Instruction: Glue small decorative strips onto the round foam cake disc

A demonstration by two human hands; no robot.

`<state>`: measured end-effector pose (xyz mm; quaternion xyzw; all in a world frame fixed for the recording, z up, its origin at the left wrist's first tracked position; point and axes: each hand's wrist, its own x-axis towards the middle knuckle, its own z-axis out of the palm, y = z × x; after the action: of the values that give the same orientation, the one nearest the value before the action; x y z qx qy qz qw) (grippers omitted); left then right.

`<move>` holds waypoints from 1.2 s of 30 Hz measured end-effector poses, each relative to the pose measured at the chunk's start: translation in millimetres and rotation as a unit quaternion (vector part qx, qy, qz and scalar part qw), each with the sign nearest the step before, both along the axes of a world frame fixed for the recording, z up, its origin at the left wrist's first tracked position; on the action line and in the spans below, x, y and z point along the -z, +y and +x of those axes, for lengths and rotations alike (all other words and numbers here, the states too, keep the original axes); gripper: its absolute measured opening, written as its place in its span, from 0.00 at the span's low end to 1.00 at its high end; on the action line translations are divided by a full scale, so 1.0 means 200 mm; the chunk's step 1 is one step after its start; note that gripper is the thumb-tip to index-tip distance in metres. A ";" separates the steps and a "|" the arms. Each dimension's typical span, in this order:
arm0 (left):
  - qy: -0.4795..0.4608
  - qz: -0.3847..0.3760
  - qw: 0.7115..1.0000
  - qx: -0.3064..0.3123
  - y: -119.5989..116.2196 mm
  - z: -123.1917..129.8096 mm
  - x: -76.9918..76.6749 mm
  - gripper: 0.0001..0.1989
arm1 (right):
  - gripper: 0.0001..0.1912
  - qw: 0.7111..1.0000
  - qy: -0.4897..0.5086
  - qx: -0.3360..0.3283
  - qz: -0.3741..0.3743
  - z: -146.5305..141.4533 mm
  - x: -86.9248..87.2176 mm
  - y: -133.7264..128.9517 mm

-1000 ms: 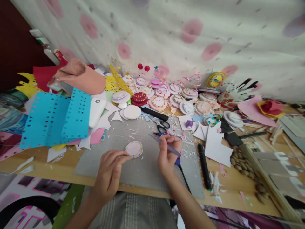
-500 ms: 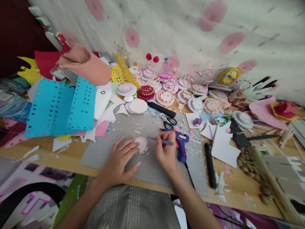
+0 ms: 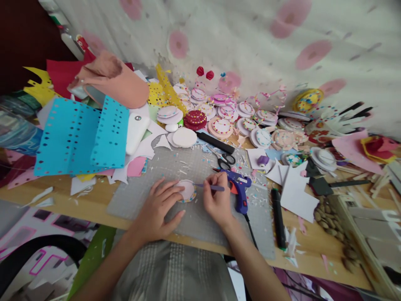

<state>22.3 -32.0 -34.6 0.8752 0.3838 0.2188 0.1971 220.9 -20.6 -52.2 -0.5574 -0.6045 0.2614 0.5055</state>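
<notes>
My left hand (image 3: pixel 161 209) lies flat with fingers spread, its fingertips resting on the left edge of a small pale pink disc (image 3: pixel 188 190). Coloured dots line part of the disc's rim. Pinched in my right hand (image 3: pixel 217 198) is a pair of purple tweezers (image 3: pixel 216 188), their thin tip pointing left at the disc's right edge. Whether the tip touches the rim I cannot tell. Beneath both hands is a grey cutting mat (image 3: pixel 131 205). Just right of my right hand lies a blue glue gun (image 3: pixel 240 190), its cord running toward the front edge.
Black-handled scissors (image 3: pixel 226 160) and a black stick-shaped tool (image 3: pixel 215 143) lie beyond the disc. Several small decorated hats (image 3: pixel 221 126) crowd the back. Folded blue card (image 3: pixel 67 142) stands at left. A black marker (image 3: pixel 277 219) and white paper scraps (image 3: pixel 297 190) lie at right.
The tweezers have moved slightly left, bringing their tip to the disc's right edge. My left hand stays on the disc. The whole view has shifted a little.
</notes>
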 end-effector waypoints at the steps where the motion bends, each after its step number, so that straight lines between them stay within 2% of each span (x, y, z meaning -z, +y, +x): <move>1: 0.000 0.000 1.000 0.000 0.00 0.00 0.00 0.11 | 0.11 1.000 -0.002 0.000 -0.001 0.00 0.00 0.00; 11: -0.004 0.011 1.000 -0.005 0.00 0.00 0.01 0.10 | 0.10 1.000 -0.018 -0.016 -0.002 0.00 -0.02 -0.01; 18: -0.003 0.012 1.000 -0.001 0.00 0.00 0.02 0.11 | 0.09 1.000 -0.012 0.009 0.013 0.02 -0.03 -0.02; 22: 0.004 0.016 1.000 0.002 0.00 0.00 0.02 0.13 | 0.03 0.998 0.052 0.037 -0.012 0.02 -0.05 -0.02; 25: 0.008 0.021 1.000 0.004 0.00 0.00 0.01 0.13 | 0.09 0.991 0.131 0.019 -0.031 0.02 -0.06 -0.01; 27: 0.006 0.020 1.000 0.001 0.00 0.01 0.01 0.10 | 0.09 0.987 0.154 0.013 -0.036 0.02 -0.06 0.00; 31: 0.000 0.019 1.000 -0.013 0.01 0.02 0.02 0.05 | 0.07 0.989 0.146 0.012 -0.034 0.02 -0.05 0.01; 36: -0.008 0.028 0.999 -0.026 0.01 0.01 0.04 0.07 | 0.07 0.995 0.095 0.034 -0.002 0.03 -0.03 0.00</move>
<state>24.4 -29.2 -41.8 0.8684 0.3985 0.2412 0.1700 227.4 -19.8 -45.4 -0.5518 -0.5339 0.2967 0.5679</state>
